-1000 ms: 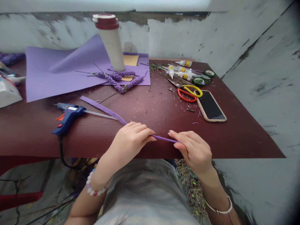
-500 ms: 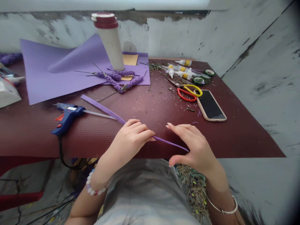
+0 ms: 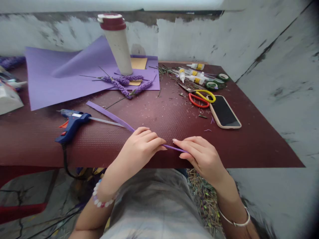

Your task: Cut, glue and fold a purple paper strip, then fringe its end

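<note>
A long purple paper strip (image 3: 109,115) runs across the table front, flat and wide at its left end and narrow between my hands. My left hand (image 3: 144,146) is closed around its middle, thumb and fingers pressed together. At the narrow right end, my right hand (image 3: 200,156) has its thumb and fingers closed on the strip. The strip's far right tip is hidden behind that hand. Left of my left hand lies a blue glue gun (image 3: 73,124) with a clear glue stick (image 3: 107,121) poking out of its back, near the strip.
Purple sheets (image 3: 50,89) lie at the back under a tall cup (image 3: 119,49) and purple flower sprigs (image 3: 124,86). To the right are scissors (image 3: 199,96), a phone (image 3: 225,111), small glue bottles (image 3: 195,79), green tape rolls (image 3: 211,86) and stem scraps. The table's front edge is close.
My right hand has moved slightly left and its spread thumb and fingers have closed on the strip's narrow end. My left hand keeps its hold almost unmoved.
</note>
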The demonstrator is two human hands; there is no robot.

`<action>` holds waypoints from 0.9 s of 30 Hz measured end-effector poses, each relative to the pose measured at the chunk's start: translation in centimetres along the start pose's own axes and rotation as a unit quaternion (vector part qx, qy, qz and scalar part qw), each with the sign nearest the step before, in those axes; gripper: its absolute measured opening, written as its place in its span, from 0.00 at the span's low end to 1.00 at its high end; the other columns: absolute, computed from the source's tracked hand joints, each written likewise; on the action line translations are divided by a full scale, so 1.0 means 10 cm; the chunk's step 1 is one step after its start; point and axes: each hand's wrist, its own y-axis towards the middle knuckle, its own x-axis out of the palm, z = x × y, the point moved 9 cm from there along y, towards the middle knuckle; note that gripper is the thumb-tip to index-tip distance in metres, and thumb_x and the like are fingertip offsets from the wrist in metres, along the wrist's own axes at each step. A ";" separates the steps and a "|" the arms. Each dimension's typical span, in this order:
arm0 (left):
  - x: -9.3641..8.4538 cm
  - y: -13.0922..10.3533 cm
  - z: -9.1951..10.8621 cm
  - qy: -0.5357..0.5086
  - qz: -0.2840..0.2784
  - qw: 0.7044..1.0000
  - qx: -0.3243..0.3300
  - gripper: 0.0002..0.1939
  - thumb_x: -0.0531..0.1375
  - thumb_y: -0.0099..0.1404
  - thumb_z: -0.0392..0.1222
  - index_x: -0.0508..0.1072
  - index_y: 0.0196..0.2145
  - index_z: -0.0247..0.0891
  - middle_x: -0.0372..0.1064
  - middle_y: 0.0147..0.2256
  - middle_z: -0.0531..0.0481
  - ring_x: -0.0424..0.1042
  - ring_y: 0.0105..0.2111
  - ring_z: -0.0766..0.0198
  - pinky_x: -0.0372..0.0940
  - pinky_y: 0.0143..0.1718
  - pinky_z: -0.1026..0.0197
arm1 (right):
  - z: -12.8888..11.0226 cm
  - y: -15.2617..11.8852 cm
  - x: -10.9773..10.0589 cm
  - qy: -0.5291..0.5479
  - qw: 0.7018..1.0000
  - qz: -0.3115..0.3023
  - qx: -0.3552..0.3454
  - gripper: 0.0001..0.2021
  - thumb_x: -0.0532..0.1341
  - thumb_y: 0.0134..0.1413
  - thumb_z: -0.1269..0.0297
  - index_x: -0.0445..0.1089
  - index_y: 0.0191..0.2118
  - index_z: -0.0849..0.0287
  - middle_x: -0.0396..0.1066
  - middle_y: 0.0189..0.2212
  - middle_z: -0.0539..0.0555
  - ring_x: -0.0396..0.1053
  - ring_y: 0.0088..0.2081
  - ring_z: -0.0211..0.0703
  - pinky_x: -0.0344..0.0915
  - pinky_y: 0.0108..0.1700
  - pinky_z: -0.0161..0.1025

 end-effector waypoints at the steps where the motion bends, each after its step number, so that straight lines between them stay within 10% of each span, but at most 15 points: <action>1: 0.00 0.00 0.00 -0.002 0.001 1.000 0.000 0.15 0.53 0.79 0.42 0.76 0.39 0.36 0.75 0.29 0.53 0.74 0.30 0.64 0.65 0.50 0.56 | -0.01 0.00 -0.02 0.001 1.000 0.008 -0.001 0.17 0.55 0.74 0.62 0.75 0.53 0.68 0.82 0.40 0.61 0.76 0.40 0.49 0.72 0.43 0.46; 11: 0.01 -0.03 -0.04 0.011 0.002 1.000 -0.013 0.13 0.54 0.78 0.40 0.76 0.39 0.34 0.78 0.32 0.51 0.75 0.32 0.62 0.64 0.51 0.54 | -0.02 -0.02 -0.09 -0.011 0.999 0.044 0.006 0.13 0.54 0.72 0.72 0.77 0.45 0.69 0.82 0.34 0.61 0.74 0.36 0.49 0.70 0.41 0.45; 19: -0.01 -0.02 -0.05 0.022 0.003 1.000 -0.017 0.13 0.55 0.78 0.40 0.77 0.40 0.34 0.77 0.32 0.50 0.73 0.31 0.62 0.65 0.51 0.54 | 0.09 -0.05 -0.13 -0.041 0.999 0.025 0.024 0.46 0.57 0.60 0.33 0.61 0.68 0.72 0.79 0.51 0.69 0.75 0.50 0.58 0.67 0.53 0.53; 27: -0.05 -0.01 -0.06 0.004 -0.004 1.000 -0.021 0.13 0.54 0.78 0.39 0.77 0.40 0.34 0.76 0.32 0.51 0.73 0.31 0.62 0.64 0.51 0.55 | 0.23 -0.16 -0.23 -0.008 0.998 0.026 0.059 0.33 0.58 0.68 0.44 0.63 0.67 0.64 0.80 0.49 0.63 0.73 0.48 0.54 0.67 0.53 0.51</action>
